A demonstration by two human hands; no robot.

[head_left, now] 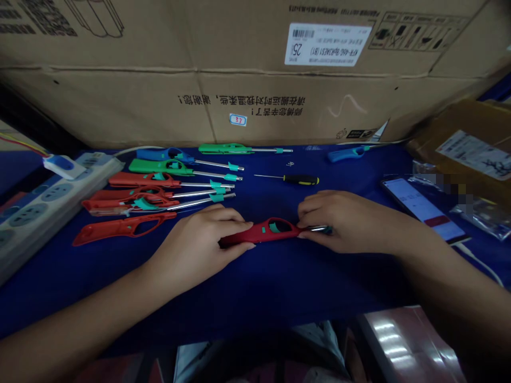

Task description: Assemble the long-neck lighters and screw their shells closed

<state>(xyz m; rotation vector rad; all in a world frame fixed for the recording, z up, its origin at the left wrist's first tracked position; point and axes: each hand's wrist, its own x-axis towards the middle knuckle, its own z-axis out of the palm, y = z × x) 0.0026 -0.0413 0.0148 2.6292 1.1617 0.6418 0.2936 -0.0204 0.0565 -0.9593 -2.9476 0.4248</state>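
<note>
A red long-neck lighter (261, 232) with a teal trigger lies across the blue table in front of me. My left hand (209, 229) is closed around the end of its handle. The fingers of my right hand (333, 221) pinch it where the handle meets the metal tube, and part of the tube is hidden under them. Beyond my hands lies a screwdriver (305, 180) with a black and yellow handle, with a few tiny screws (290, 164) above it. To the left are several more lighters, among them a green one (159, 167) and a blue one (165, 155).
A separate red handle shell (120, 229) lies near a white power strip (48, 199) at the left. Another green lighter (225, 149) rests along the cardboard backing (151, 111). On the right are a blue handle (346, 154), a phone (425, 210) and clear plastic bags (485, 215).
</note>
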